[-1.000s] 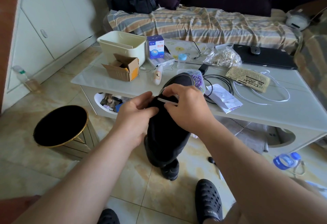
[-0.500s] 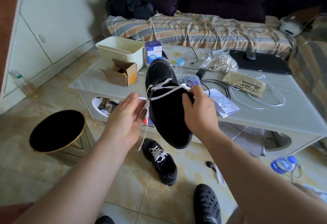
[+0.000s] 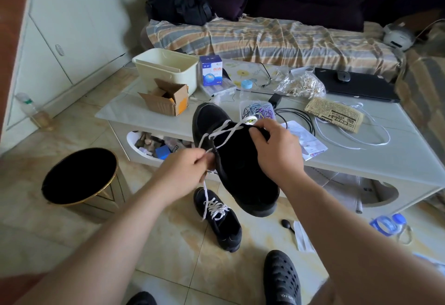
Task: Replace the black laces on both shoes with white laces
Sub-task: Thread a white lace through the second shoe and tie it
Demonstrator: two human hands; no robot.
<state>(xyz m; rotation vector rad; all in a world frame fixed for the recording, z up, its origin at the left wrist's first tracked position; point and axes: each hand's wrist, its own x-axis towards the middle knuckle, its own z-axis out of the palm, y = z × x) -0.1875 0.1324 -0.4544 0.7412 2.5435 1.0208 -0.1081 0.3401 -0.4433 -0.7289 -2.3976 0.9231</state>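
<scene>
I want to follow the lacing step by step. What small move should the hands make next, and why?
Probably the left hand should pull its pinched white lace taut, because the crossings on the held shoe lie loose while the right hand steadies it.

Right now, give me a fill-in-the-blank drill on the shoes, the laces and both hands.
1. The left hand pinches a ____ flat fabric lace.
2. The right hand holds the black fabric shoe up in the ____.
3. The second black shoe, laced in white, lies on the tiled ____.
4. The round black bin with a gold rim stands on the person's ____ side.

Missing words: white; air; floor; left
</scene>
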